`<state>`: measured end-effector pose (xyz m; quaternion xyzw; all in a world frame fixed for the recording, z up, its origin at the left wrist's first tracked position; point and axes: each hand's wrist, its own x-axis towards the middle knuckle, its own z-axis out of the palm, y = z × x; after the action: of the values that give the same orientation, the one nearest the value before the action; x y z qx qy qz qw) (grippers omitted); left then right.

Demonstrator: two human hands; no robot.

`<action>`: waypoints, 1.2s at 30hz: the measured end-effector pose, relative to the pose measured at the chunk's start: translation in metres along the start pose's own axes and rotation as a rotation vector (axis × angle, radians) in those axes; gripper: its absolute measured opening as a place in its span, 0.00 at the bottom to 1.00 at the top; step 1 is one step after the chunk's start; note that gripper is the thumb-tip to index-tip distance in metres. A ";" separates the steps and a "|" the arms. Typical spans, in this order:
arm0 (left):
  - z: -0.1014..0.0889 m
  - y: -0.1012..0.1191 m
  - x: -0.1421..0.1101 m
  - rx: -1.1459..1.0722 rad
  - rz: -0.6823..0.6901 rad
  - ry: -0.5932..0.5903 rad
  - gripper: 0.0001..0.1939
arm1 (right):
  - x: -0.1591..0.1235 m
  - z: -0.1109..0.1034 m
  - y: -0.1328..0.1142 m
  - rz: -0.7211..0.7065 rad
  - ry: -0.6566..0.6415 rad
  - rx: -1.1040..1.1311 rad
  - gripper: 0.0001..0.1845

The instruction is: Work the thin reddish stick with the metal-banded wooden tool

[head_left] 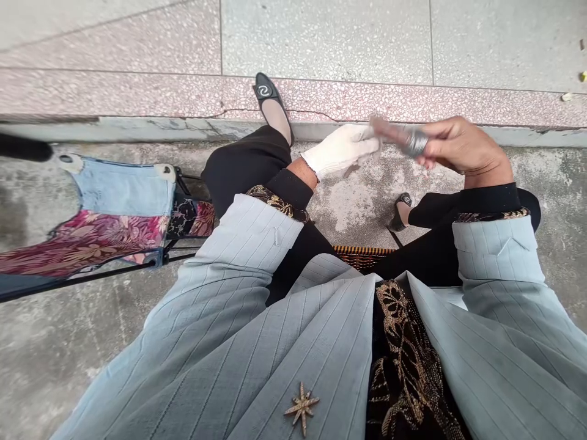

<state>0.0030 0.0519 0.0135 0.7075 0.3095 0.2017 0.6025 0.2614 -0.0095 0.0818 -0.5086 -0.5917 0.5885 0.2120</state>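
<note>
I sit with both hands raised in front of my knees. My left hand (342, 150) wears a white glove, and its fingers curl toward the end of a small object. My bare right hand (461, 150) is closed around that small brownish and silvery object (403, 137), which is smeared by motion and hard to name. The two hands meet at the object above the concrete floor. My pale blue striped jacket sleeves cover both arms.
A folding stool with a patchwork fabric seat (105, 214) stands to my left. My feet in black flat shoes (268, 95) rest near a raised pink terrazzo step (137, 95). A woven seat edge (362, 253) shows under my legs.
</note>
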 end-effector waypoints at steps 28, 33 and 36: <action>0.007 0.000 0.000 -0.108 -0.039 -0.156 0.10 | 0.005 -0.005 0.001 0.048 -0.081 -0.035 0.23; 0.010 0.006 0.000 -0.149 -0.101 -0.135 0.13 | 0.012 0.014 0.001 -0.041 0.344 0.138 0.21; 0.015 0.000 0.000 -0.140 -0.100 -0.245 0.13 | 0.023 0.021 0.007 -0.011 0.371 0.037 0.25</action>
<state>0.0127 0.0409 0.0109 0.6668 0.2535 0.1047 0.6929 0.2368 -0.0014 0.0632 -0.6012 -0.5342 0.4942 0.3302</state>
